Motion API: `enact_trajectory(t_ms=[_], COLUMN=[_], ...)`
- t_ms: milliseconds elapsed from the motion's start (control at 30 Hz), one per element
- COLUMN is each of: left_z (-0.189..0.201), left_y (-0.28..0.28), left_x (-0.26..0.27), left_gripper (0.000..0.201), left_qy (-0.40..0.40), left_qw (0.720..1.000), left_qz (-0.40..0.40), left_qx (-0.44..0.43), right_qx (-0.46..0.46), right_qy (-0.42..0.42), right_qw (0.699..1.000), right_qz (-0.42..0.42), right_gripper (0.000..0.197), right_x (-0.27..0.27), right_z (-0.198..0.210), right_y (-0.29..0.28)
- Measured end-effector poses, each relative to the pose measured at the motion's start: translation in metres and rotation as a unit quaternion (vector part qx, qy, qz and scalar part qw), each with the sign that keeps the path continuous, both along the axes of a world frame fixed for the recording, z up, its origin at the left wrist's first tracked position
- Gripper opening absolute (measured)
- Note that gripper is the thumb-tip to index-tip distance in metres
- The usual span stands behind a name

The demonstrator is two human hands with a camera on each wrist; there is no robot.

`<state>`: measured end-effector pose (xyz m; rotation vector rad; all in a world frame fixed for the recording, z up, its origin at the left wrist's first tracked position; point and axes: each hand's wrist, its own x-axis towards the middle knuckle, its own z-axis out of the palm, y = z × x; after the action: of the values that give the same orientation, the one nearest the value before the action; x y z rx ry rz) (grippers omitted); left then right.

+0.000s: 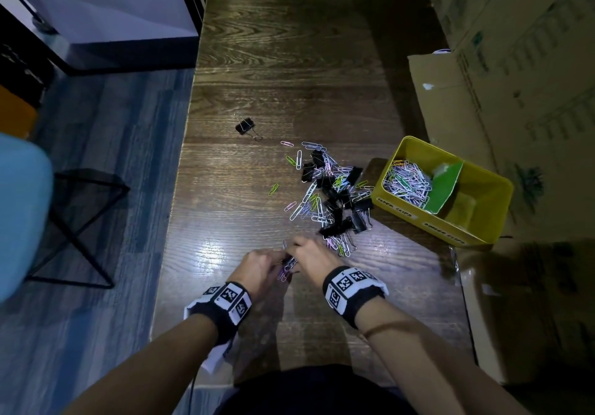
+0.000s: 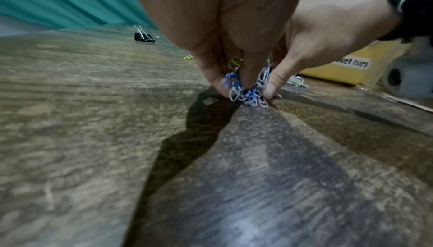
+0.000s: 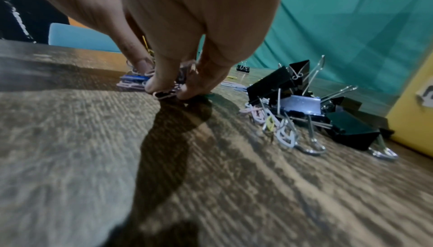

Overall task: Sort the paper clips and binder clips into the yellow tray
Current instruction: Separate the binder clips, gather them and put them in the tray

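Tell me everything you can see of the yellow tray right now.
The yellow tray is a glossy rectangular bin with rounded corners, standing upright at the table's right edge beside cardboard boxes. A green divider splits it. The far compartment holds a heap of coloured paper clips; the near one looks empty. White labels on its front wall read "PAPER CLIPS" and "BINDER CLIPS". Neither hand touches it; the mixed pile lies just left of it.

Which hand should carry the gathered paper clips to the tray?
Right hand: likely better, since the yellow tray is on its side. Both hands pinch the bunch of paper clips; left hand is farther.
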<state>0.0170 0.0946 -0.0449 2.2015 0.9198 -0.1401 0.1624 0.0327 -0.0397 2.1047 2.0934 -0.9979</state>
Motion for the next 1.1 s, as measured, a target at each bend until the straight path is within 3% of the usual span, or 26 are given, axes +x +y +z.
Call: enact_trajectory(t_ms=[133,233,400,533,600,700,767,900,1000,1100], left_z=[0.000,-0.006,-0.010,-0.002,0.005,0.023,0.039,0.072,0.090,0.098], left_y=[0.004,0.012,0.021,0.026,0.031,0.043,0.050,0.057,0.051,0.038], left_x=[-0.001,-0.002,-0.007,-0.001,0.003,0.020,0.041,0.106,0.166,0.222], left_gripper=[0.025,0.023,0.028,0.024,0.023,0.024,0.028,0.025,0.023,0.020], left_qy=[-0.018,-0.031,-0.083,-0.140,-0.152,-0.167,-0.180,-0.207,-0.225,-0.220], left_qw=[0.997,0.983,0.926,0.855,0.837,0.824,0.819,0.817,0.813,0.839], left_qz=[0.073,0.148,0.264,0.361,0.377,0.367,0.344,0.286,0.252,0.211], left_qx=[-0.029,-0.102,-0.258,-0.346,-0.367,-0.397,-0.423,-0.456,-0.475,-0.451], right_qx=[-0.009,-0.050,-0.088,-0.061,-0.045,-0.018,0.035,0.153,0.225,0.276], right_qy=[-0.010,-0.006,0.047,0.122,0.209,0.332,0.360,0.422,0.425,0.363], right_qw=[1.000,0.998,0.984,0.961,0.923,0.841,0.812,0.725,0.683,0.683], right_qz=[-0.007,-0.044,-0.150,-0.242,-0.320,-0.427,-0.457,-0.521,-0.550,-0.571], right_gripper=[0.024,0.019,0.015,0.027,0.029,0.032,0.023,0.006,0.014,0.016], right_x=[0.001,0.005,0.016,0.023,0.027,0.039,0.050,0.084,0.118,0.155], right_z=[-0.004,-0.009,0.002,0.014,0.021,0.037,0.053,0.084,0.098,0.106], right_y=[0.000,0.004,0.007,0.004,0.001,-0.009,-0.016,-0.028,-0.033,-0.038])
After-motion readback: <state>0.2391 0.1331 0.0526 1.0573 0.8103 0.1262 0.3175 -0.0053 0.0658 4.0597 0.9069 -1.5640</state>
